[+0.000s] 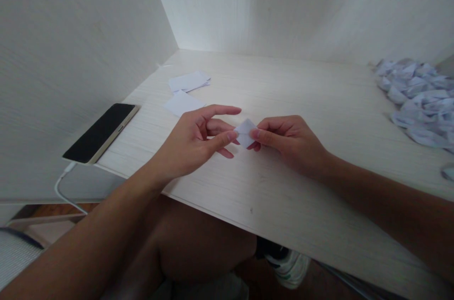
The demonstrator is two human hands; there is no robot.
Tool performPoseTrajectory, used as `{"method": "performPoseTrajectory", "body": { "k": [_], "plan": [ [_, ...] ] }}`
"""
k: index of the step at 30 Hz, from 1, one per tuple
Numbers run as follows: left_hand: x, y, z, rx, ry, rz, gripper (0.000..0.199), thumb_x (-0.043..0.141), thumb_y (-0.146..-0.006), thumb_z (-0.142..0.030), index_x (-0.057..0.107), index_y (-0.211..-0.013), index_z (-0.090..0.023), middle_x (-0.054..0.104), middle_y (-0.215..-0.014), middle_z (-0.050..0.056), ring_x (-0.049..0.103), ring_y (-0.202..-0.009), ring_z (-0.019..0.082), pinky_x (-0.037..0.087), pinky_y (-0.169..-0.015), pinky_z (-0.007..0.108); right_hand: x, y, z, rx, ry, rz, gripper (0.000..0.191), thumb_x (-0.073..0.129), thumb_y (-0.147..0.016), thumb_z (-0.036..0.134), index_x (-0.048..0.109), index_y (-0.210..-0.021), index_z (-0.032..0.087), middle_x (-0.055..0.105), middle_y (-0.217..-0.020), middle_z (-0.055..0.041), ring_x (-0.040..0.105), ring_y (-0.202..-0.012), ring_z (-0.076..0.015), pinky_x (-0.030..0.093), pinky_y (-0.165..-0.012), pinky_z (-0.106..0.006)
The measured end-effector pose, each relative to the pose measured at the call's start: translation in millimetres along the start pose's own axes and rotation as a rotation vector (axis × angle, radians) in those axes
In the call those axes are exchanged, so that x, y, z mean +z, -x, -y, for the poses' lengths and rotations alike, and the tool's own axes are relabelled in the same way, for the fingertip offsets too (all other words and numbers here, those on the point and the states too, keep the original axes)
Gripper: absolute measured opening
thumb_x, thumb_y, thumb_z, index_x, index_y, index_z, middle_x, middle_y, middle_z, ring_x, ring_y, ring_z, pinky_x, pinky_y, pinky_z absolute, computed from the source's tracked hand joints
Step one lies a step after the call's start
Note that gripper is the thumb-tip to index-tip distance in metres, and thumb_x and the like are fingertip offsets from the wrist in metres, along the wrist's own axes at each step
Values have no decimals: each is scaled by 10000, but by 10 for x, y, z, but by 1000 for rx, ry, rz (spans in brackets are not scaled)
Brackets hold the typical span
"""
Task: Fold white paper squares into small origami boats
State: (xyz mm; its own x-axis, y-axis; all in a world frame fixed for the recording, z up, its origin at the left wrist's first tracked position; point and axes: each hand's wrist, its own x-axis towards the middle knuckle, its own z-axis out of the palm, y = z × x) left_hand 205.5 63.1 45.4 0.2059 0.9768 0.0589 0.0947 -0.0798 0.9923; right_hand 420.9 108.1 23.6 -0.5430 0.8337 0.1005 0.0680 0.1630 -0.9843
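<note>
A small folded piece of white paper [245, 127], roughly diamond-shaped with a crease across it, is held up over the table between both hands. My left hand [193, 141] pinches its left corner with the thumb, the index finger stretched out above. On the opposite corner, my right hand [289, 139] grips it between thumb and fingers. Beyond my left hand lie a flat sheet of white paper [184, 103] and a small stack of white paper slips [189, 81].
At the far right lies a heap of folded white paper pieces [422, 97]. A phone [101, 132] with a white charging cable [60, 186] rests at the table's left edge. White panels [283, 12] enclose the back and left of the table [319, 87].
</note>
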Motion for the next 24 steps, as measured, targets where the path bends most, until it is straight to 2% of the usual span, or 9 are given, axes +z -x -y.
{"method": "performPoseTrajectory", "body": {
  "k": [4, 9, 11, 14, 16, 18, 21, 24],
  "plan": [
    [15, 17, 13, 73, -9, -16, 399, 875, -781, -182, 706, -1142, -155, 792, -811, 24, 774, -718, 182, 685, -621, 267, -4, -7, -28, -4, -31, -14, 351, 809, -847, 497, 761, -682, 191, 735, -682, -19, 630, -650, -136, 464, -661, -283],
    [156, 33, 46, 163, -95, -92, 225, 869, -771, -155, 791, -982, -150, 794, -955, 51, 735, -730, 128, 644, -641, 215, 9, -5, -22, -38, -27, -26, 357, 821, -846, 494, 738, -678, 191, 671, -637, 10, 555, -607, -111, 414, -588, -263],
    [196, 32, 56, 176, -126, -147, 201, 870, -755, -132, 809, -946, -144, 788, -935, 49, 711, -707, 108, 628, -642, 200, 37, 3, -25, -74, -55, -67, 287, 843, -836, 452, 741, -749, 198, 681, -684, 13, 575, -630, -116, 434, -585, -259],
    [215, 26, 68, 150, -119, -198, 206, 874, -736, -118, 818, -933, -146, 756, -760, 11, 680, -625, 94, 600, -607, 185, 88, 26, -45, -209, -104, -193, 213, 872, -809, 306, 724, -941, 228, 711, -804, 21, 644, -718, -132, 502, -641, -267],
    [211, 22, 74, 123, -96, -198, 223, 872, -733, -122, 820, -949, -145, 727, -673, -6, 667, -588, 93, 585, -587, 181, 109, 45, -54, -315, -10, -252, 179, 829, -832, 210, 709, -963, 238, 698, -818, 26, 643, -733, -131, 515, -668, -278],
    [206, 18, 75, 116, -79, -183, 241, 864, -736, -120, 818, -972, -140, 725, -653, -4, 667, -585, 98, 580, -588, 184, 112, 64, -51, -380, 150, -253, 81, 759, -881, 167, 719, -907, 233, 703, -821, 10, 644, -745, -138, 519, -693, -298],
    [201, 14, 75, 127, -75, -168, 253, 845, -752, -115, 810, -1002, -136, 734, -669, 5, 680, -605, 107, 576, -594, 192, 95, 80, -38, -403, 279, -248, 78, 724, -913, 168, 753, -887, 236, 749, -843, -10, 681, -782, -156, 542, -727, -321],
    [202, 8, 78, 143, -56, -196, 265, 852, -737, -113, 801, -995, -144, 722, -684, -7, 679, -616, 108, 567, -585, 194, 76, 82, -38, -389, 302, -248, 127, 761, -891, 189, 789, -997, 252, 806, -940, -13, 728, -824, -174, 592, -774, -340]
  ]
}}
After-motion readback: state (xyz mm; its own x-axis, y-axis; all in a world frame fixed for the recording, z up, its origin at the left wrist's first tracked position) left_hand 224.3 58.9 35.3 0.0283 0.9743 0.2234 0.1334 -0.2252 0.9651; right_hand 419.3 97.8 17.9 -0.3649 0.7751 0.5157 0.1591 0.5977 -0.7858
